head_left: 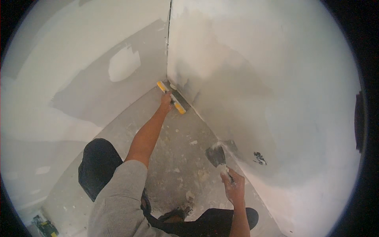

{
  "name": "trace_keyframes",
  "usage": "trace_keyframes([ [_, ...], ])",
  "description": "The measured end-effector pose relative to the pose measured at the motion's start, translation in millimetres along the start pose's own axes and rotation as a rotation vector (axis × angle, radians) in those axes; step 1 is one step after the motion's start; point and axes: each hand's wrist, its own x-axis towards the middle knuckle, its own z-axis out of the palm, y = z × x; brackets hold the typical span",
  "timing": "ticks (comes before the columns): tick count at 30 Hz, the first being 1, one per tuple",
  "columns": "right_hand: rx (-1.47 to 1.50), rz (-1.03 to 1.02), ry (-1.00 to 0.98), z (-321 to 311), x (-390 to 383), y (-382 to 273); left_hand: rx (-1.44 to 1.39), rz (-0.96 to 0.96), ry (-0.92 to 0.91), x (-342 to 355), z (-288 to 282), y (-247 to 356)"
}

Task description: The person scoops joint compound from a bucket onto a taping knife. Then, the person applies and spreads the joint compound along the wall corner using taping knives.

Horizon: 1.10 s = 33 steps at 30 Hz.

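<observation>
Left hand (166, 102): gripping wide yellow-edged blade (177, 100), near wall corner (167, 59).
Right hand (235, 187): gripping putty knife (216, 155), near right wall (284, 114).

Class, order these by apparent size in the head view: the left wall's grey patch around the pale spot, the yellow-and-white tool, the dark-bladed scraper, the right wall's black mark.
1. Grey patch
2. Yellow-and-white tool and dark-bladed scraper: too alike to rank, and the scraper seems nearer
3. Black mark

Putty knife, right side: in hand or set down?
In hand: the right hand is closed around the putty knife, dark blade jutting out ahead. Cannot tell if it touches the wall.
</observation>
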Motion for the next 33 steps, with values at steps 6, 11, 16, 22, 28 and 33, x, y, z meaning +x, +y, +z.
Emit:
trace_keyframes([
  [6,0.008,-0.018,0.024,-15.0,-6.0,3.7,-0.026,0.199,-0.039,-43.8,84.8,-22.1],
  [11,0.043,-0.034,-0.088,-15.8,2.3,-12.5,0.207,0.305,0.007,-37.4,89.1,12.6],
  [16,-0.116,-0.165,-0.016,-18.0,6.0,12.5,0.148,0.268,-0.029,-69.9,125.3,16.1],
  [22,-0.146,-0.221,-0.121,11.9,26.6,91.4,0.241,0.377,0.163,-77.1,89.5,55.3],
  [28,-0.134,-0.219,-0.240,20.5,54.5,161.2,0.071,0.308,0.113,-137.0,120.0,71.5],
  [33,-0.134,-0.318,-0.289,57.5,95.8,237.3,0.054,0.478,0.187,-162.9,139.2,108.8],
])
